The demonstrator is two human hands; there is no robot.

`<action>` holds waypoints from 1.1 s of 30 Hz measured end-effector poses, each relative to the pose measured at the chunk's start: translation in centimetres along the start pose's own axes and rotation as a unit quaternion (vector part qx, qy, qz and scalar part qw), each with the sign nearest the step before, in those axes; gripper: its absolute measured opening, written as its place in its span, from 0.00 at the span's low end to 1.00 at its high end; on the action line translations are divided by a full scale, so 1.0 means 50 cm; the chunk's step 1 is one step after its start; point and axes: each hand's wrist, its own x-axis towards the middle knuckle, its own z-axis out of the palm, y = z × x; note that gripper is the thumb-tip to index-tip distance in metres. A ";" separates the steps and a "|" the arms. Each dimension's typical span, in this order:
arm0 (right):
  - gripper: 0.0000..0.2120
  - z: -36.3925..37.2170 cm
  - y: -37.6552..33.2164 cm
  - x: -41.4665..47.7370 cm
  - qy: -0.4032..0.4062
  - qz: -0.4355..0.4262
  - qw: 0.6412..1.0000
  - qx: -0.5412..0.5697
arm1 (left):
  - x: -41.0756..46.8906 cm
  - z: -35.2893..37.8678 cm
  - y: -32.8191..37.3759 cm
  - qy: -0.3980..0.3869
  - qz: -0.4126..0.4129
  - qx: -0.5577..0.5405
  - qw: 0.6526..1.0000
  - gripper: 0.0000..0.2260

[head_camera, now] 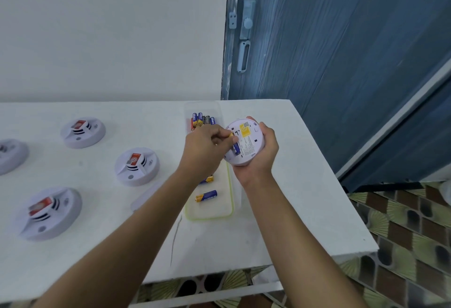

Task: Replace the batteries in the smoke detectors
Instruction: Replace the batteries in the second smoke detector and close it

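Round white smoke detector (249, 142), back upward, blue battery (236, 148) at its slot.

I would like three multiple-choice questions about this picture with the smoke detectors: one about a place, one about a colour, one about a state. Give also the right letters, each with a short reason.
1. Where is the detector that is being worked on?
A) flat on the table
B) in the right hand
C) on the floor

2. What colour is the sticker on its back?
A) yellow
B) green
C) black

3. What is the left hand doing?
A) lying flat and empty
B) pinching a battery at the detector's back
C) holding a screwdriver

Answers:
1 B: the right hand's fingers curl round the detector's rim.
2 A: the sticker is plainly yellow.
3 B: the fingertips pinch the battery's gold end.
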 end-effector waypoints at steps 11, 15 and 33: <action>0.13 -0.002 -0.002 0.003 0.016 0.009 1.000 0.015 | -0.026 0.019 -0.006 0.016 0.110 0.087 0.990 0.07; 0.12 -0.006 -0.008 0.009 0.013 -0.001 1.000 -0.004 | -0.033 0.035 -0.010 0.007 0.154 0.148 0.977 0.09; 0.08 -0.032 -0.037 0.090 0.068 0.005 0.991 -0.114 | 0.197 -0.025 -0.084 -0.131 0.090 0.365 0.917 0.11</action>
